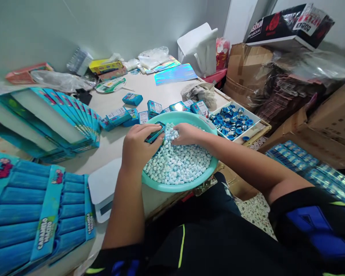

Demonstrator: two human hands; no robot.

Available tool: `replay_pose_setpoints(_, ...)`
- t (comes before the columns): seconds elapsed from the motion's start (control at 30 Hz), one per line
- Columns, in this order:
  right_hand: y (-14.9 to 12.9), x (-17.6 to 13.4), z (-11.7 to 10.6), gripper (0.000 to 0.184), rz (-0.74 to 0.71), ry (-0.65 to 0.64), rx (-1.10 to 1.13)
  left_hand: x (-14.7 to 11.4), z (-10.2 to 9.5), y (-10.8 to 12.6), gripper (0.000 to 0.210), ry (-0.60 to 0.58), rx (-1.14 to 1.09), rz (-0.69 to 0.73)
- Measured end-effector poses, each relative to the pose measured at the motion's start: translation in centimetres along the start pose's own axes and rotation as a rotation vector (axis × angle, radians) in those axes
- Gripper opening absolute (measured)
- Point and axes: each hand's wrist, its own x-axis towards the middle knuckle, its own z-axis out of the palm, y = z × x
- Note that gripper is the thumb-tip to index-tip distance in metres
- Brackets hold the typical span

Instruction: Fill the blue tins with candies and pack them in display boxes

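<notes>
Amid pellets (181,165), right hand (187,134) (part-hidden)

your left hand (135,143) holds a small teal box (151,138) over the left side of the round basin (175,188). your right hand (189,133) is inside the basin, its fingers (178,134) partly hidden among the white pellets (181,165). just behind the basin, several blue packets (154,108) lie on the desk (148,87), and beside them there is a white tray (251,128) with many blue caps (232,120). at your left stand large blue cartons (20,199).

2 hands (136,145), 1 basin (179,187) (w/ 100s pellets (184,163))
</notes>
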Motion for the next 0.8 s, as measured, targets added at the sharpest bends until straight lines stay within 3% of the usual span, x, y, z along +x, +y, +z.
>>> replay_pose_setpoints(0.07,0.3,-0.1,-0.4,0.023,0.035,0.071,0.148,-0.8,0.3,0.0,0.026,0.09,-0.026,-0.038)
replay_pose_setpoints(0.13,0.4,-0.2,-0.6,0.019,0.056,0.163,0.351,-1.3,0.5,0.0,0.043,0.107,-0.052,-0.095)
replay_pose_setpoints(0.2,0.0,-0.3,-0.8,0.012,0.044,0.282,0.555,-1.5,0.6,-0.2,0.057,0.057,-0.121,-0.176)
replay_pose_setpoints(0.33,-2.1,0.0,-1.4,0.008,-0.002,0.457,0.824,-1.6,0.9,-1.0,0.06,-0.084,-0.34,-0.316)
replay_pose_setpoints(0.53,-5.7,1.7,-1.7,0.017,-0.082,0.494,1.075,-1.8,1.2,-1.8,0.073,-0.256,-0.621,-0.398)
replay_pose_setpoints(0.8,-6.0,2.0,0.1,0.023,-0.067,0.528,1.107,-1.8,1.8,-1.2,0.057,-0.201,-0.431,-0.352)
